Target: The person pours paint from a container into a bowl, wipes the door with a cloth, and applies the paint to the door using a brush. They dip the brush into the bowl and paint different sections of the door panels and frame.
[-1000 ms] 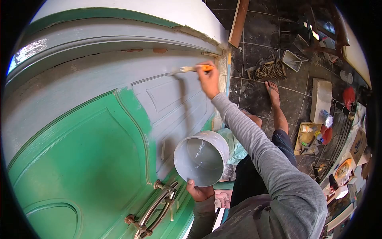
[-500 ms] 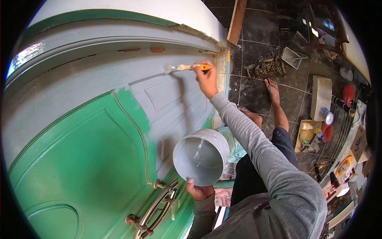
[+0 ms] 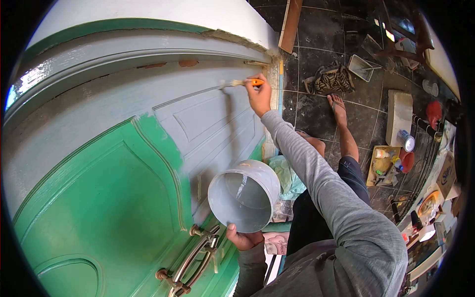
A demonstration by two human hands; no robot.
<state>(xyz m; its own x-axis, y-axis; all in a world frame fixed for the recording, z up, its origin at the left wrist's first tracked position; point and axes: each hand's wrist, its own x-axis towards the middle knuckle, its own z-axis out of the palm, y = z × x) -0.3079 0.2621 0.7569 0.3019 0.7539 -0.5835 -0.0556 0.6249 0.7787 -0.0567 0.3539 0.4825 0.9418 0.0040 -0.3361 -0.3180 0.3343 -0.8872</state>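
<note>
My right hand (image 3: 260,96) is closed round the orange handle of a paintbrush (image 3: 237,83). Its bristles touch the grey-painted part of the door, just above a panel moulding. Below, my left hand (image 3: 244,238) grips the lower rim of a paint bucket (image 3: 242,198), its thumb over the edge and its fingers mostly hidden underneath. The bucket is tilted with its mouth toward me, and grey paint coats its inside. The door (image 3: 109,193) is green on its lower left and grey along the top and right. A metal door handle (image 3: 190,257) stands left of my left hand.
On the dark tiled floor lie a patterned cloth (image 3: 332,81), a white paint tray (image 3: 361,68) and a wooden plank (image 3: 290,24). Further right are a pale block (image 3: 399,116), a paint can (image 3: 406,142) and a yellow tray (image 3: 372,173) of bottles. A greenish plastic bag (image 3: 287,175) sits behind the bucket.
The brush has moved a little to the right along the door above the moulding. The bucket has shifted slightly left in the view, still in my left hand.
</note>
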